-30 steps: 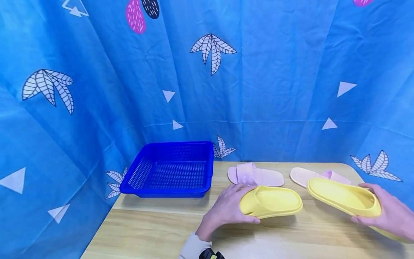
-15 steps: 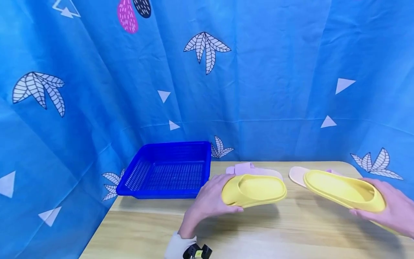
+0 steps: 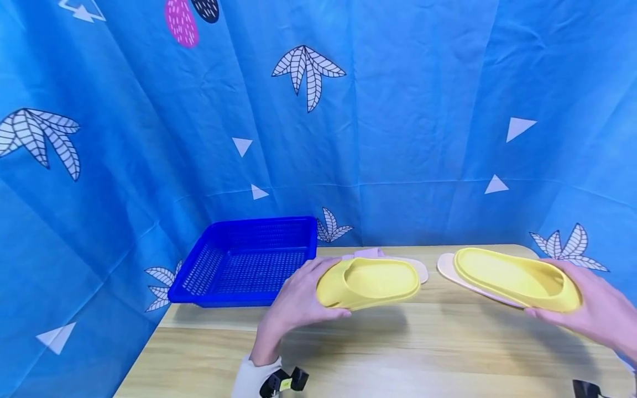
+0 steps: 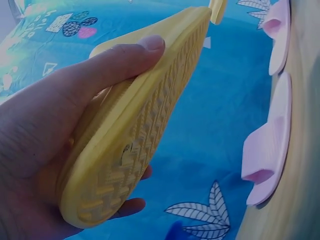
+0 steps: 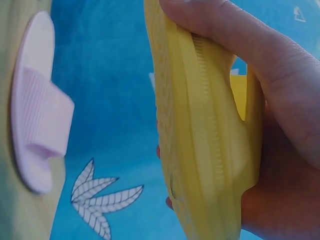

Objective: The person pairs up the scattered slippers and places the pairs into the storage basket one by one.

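My left hand (image 3: 301,296) grips a yellow slipper (image 3: 380,279) by its closed toe end, the heel pointing right. Its patterned sole (image 4: 135,150) shows in the left wrist view, with the thumb on the near edge and fingertips past the far side. On the right, my right hand (image 3: 592,307) holds another yellow slipper (image 3: 507,273) at its toe end, heel pointing left and up. Both slippers are lifted above the table. Behind them lie two pink slippers, the left one (image 3: 418,266) and the right one (image 3: 446,264), each partly covered by a yellow slipper in the head view.
A blue perforated basket (image 3: 249,301) stands on the wooden table (image 3: 438,359) at the back left. A blue patterned curtain (image 3: 408,121) hangs behind and beside the table.
Both yellow slippers have risen a little, and the left hand with its slipper has shifted left toward the basket. The head view has turned slightly right.
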`<state>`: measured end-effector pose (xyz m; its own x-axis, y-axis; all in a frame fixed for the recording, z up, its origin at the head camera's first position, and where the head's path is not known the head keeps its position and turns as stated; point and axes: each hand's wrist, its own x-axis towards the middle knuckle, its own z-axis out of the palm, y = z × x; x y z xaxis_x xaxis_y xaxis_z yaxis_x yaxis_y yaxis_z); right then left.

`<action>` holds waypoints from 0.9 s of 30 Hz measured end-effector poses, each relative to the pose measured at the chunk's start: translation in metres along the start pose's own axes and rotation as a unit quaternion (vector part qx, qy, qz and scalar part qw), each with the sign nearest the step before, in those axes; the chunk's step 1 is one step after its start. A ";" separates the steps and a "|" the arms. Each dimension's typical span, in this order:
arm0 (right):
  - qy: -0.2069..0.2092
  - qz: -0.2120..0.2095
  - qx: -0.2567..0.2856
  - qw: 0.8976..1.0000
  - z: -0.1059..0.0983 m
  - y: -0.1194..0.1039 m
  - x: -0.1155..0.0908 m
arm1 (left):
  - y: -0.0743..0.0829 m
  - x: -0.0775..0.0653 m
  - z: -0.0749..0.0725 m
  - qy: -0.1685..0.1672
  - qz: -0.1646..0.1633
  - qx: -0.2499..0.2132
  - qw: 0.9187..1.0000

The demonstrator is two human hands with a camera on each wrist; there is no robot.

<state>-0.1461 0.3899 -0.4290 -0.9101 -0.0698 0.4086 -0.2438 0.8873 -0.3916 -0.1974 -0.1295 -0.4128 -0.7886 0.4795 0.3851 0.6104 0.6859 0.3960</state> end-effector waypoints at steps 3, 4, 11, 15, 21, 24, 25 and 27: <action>-0.010 0.013 0.000 1.000 -0.002 -0.010 0.004 | -0.004 0.000 -0.006 0.006 -0.008 -0.009 1.000; -0.013 0.018 0.003 1.000 -0.002 -0.012 0.005 | -0.005 0.000 -0.008 0.008 -0.011 -0.010 1.000; -0.018 0.018 0.030 0.999 -0.003 -0.029 0.013 | -0.019 0.000 -0.020 0.016 -0.029 -0.010 0.999; 0.002 0.003 0.033 0.999 -0.002 -0.037 0.017 | -0.025 -0.002 -0.024 0.020 -0.035 -0.008 0.999; 0.018 -0.008 0.037 0.999 0.001 -0.044 0.015 | -0.031 -0.005 -0.028 0.028 -0.035 -0.012 0.999; 0.022 -0.010 0.038 0.999 0.001 -0.044 0.014 | -0.035 -0.009 -0.031 0.029 -0.039 -0.015 0.999; 0.023 -0.010 0.039 0.999 0.002 -0.044 0.013 | -0.036 -0.010 -0.031 0.029 -0.042 -0.016 0.999; 0.025 -0.009 0.041 0.999 0.002 -0.045 0.012 | -0.039 -0.014 -0.033 0.029 -0.048 -0.017 0.998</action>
<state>-0.1469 0.3480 -0.4075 -0.8876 -0.0603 0.4566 -0.2888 0.8451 -0.4499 -0.2081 -0.1810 -0.4063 -0.8387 0.3783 0.3917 0.5349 0.7075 0.4619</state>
